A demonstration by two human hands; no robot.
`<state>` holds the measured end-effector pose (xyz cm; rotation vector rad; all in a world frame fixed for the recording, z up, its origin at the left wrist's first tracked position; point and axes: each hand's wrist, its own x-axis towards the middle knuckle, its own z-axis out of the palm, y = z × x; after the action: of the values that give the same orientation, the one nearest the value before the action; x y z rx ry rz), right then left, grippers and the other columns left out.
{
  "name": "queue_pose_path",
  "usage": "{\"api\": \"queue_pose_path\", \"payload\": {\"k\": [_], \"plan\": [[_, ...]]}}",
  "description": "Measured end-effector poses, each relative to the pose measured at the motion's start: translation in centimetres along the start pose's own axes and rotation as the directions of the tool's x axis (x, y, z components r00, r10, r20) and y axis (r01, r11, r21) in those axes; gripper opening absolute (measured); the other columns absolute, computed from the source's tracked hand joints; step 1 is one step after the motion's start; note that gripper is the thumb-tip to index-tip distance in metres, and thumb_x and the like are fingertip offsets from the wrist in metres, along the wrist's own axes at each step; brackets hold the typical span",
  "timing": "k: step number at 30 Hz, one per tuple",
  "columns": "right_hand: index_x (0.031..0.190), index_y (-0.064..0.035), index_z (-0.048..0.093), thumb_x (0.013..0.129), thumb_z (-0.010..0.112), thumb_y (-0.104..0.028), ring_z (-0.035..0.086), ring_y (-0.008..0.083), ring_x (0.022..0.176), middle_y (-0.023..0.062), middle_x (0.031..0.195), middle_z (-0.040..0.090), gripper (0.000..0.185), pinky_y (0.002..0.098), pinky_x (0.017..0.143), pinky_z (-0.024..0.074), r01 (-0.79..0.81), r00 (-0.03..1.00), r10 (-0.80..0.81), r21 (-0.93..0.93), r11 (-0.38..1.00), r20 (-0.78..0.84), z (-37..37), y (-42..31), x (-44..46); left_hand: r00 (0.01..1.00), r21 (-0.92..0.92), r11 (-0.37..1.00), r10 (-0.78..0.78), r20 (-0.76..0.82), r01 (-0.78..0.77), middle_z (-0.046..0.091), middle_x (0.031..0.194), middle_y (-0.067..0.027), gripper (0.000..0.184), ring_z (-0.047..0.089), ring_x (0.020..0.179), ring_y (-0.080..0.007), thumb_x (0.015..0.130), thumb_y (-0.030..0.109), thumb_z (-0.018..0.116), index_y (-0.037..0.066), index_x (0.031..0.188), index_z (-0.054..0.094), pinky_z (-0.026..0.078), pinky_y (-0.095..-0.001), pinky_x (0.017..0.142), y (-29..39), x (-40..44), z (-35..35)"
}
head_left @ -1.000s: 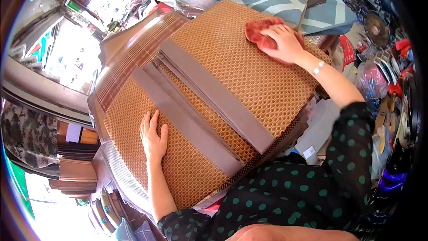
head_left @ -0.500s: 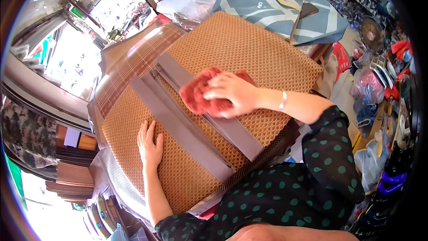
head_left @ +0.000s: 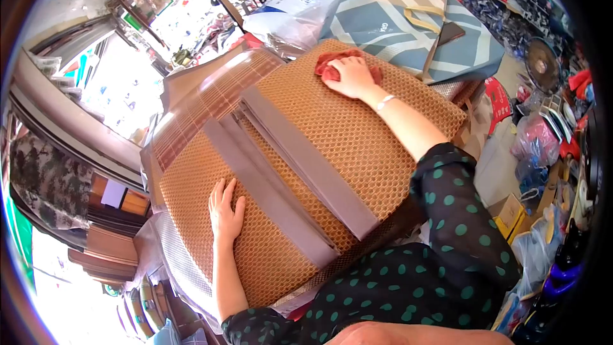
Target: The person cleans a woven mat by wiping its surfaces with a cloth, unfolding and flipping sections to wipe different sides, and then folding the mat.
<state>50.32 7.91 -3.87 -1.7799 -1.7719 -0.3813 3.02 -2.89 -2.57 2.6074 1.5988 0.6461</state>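
Note:
A folded woven mat (head_left: 290, 99) in golden brown lies in front of me, with two greyish-purple fabric bands (head_left: 306, 160) running across its middle. My right hand (head_left: 351, 76) is closed on a crumpled red cloth (head_left: 330, 61) and presses it on the mat near its far edge. Part of the cloth is hidden under the palm. My left hand (head_left: 226, 214) rests flat on the near left part of the mat, fingers stretched out, holding nothing.
Brown checked sheeting (head_left: 217, 92) in clear plastic lies beyond the mat's left side. Blue and beige patterned bags (head_left: 383, 19) and a white plastic package (head_left: 297, 13) stand at the far side. A fan (head_left: 541, 62) and cluttered goods line the right. Stacked brown mats (head_left: 112, 246) are at left.
My right hand has slid the red cloth from the bands away to the mat's far edge. My left hand stays in place on the mat; the view has shifted slightly.

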Motion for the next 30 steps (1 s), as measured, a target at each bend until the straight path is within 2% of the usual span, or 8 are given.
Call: {"api": "queue_pose_path", "payload": {"k": [6, 7, 11, 14, 15, 18, 23, 30], "plan": [[0.110, -0.0098, 0.067, 0.081, 0.069, -0.046, 0.061, 0.0277, 0.102, 0.0122, 0.101, 0.068, 0.046, 0.0446, 0.098, 0.0419, 0.270, 0.946, -0.322, 0.441, 0.856, 0.047, -2.7, -8.7, -1.5, 1.000, -0.022, 1.000, 0.007, 0.009, -0.007, 0.042, 0.149, -0.0192, 0.051, 0.037, 0.138, -0.0370, 0.094, 0.031, 0.059, 0.010, 0.139, 0.053, 0.028, -0.0487, 0.115, 0.0, -0.1, -0.2], [0.113, -0.0084, 0.065, 0.081, 0.070, -0.045, 0.059, 0.0273, 0.107, 0.0126, 0.107, 0.067, 0.049, 0.0461, 0.100, 0.0401, 0.381, 0.911, -0.410, 0.471, 0.796, -0.043, -3.0, -9.0, -3.3, 1.000, -0.016, 1.000, 0.004, 0.007, -0.004, 0.042, 0.149, -0.0193, 0.050, 0.037, 0.138, -0.0370, 0.094, 0.031, 0.060, 0.011, 0.139, 0.053, 0.028, -0.0489, 0.115, 0.0, -0.1, -0.2], [0.123, -0.0100, 0.061, 0.078, 0.075, -0.043, 0.051, 0.0341, 0.123, 0.0168, 0.122, 0.059, 0.058, 0.0500, 0.111, 0.0328, 0.442, 0.828, -0.557, 0.534, 0.721, 0.067, -7.5, -7.0, -9.7, 1.000, -0.035, 0.999, -0.011, -0.002, 0.011, 0.043, 0.149, -0.0197, 0.050, 0.037, 0.138, -0.0369, 0.093, 0.031, 0.060, 0.011, 0.139, 0.053, 0.028, -0.0490, 0.115, -0.2, -0.3, -0.1], [0.116, -0.0079, 0.065, 0.074, 0.078, -0.036, 0.061, 0.0316, 0.111, 0.0147, 0.112, 0.066, 0.052, 0.0464, 0.102, 0.0421, 0.398, 0.894, -0.446, 0.522, 0.754, -0.037, -8.5, -2.7, -9.4, 1.000, -0.023, 1.000, 0.010, -0.009, -0.011, 0.043, 0.148, -0.0202, 0.051, 0.037, 0.138, -0.0374, 0.093, 0.032, 0.061, 0.012, 0.139, 0.054, 0.028, -0.0493, 0.115, -0.1, -0.2, -0.2], [0.115, -0.0072, 0.065, 0.074, 0.077, -0.035, 0.061, 0.0323, 0.110, 0.0153, 0.113, 0.066, 0.050, 0.0462, 0.101, 0.0429, 0.273, 0.937, -0.342, 0.468, 0.841, 0.067, -8.9, -1.6, -8.7, 1.000, -0.017, 1.000, 0.006, -0.008, -0.007, 0.043, 0.148, -0.0204, 0.051, 0.037, 0.138, -0.0379, 0.093, 0.033, 0.061, 0.012, 0.139, 0.054, 0.028, -0.0495, 0.115, 0.0, -0.2, -0.2], [0.123, -0.0084, 0.061, 0.084, 0.066, -0.046, 0.054, 0.0337, 0.121, 0.0182, 0.122, 0.063, 0.054, 0.0475, 0.106, 0.0370, 0.129, 0.984, -0.144, 0.143, 0.981, 0.101, -5.2, 2.3, -5.4, 1.000, -0.019, 1.000, 0.012, -0.022, -0.012, 0.044, 0.147, -0.0208, 0.051, 0.038, 0.137, -0.0388, 0.093, 0.034, 0.060, 0.012, 0.139, 0.054, 0.029, -0.0503, 0.114, 0.2, 0.1, -0.2], [0.119, -0.0081, 0.063, 0.087, 0.062, -0.050, 0.060, 0.0323, 0.113, 0.0164, 0.118, 0.066, 0.053, 0.0468, 0.102, 0.0408, 0.009, 0.997, -0.017, 0.102, 0.995, 0.078, -1.5, -3.0, 0.1, 1.000, -0.014, 1.000, -0.005, -0.011, 0.005, 0.043, 0.147, -0.0205, 0.051, 0.036, 0.138, -0.0387, 0.095, 0.036, 0.058, 0.012, 0.139, 0.053, 0.029, -0.0506, 0.114, 0.3, 0.0, -0.3], [0.117, -0.0091, 0.062, 0.079, 0.073, -0.040, 0.057, 0.0317, 0.115, 0.0148, 0.118, 0.063, 0.051, 0.0490, 0.103, 0.0394, 0.456, 0.851, -0.525, 0.496, 0.739, -0.001, -6.2, -11.0, -7.1, 1.000, -0.028, 1.000, 0.006, 0.000, -0.006, 0.043, 0.148, -0.0197, 0.051, 0.035, 0.140, -0.0378, 0.095, 0.035, 0.058, 0.012, 0.139, 0.053, 0.027, -0.0497, 0.116, 0.0, -0.2, -0.3]]}}
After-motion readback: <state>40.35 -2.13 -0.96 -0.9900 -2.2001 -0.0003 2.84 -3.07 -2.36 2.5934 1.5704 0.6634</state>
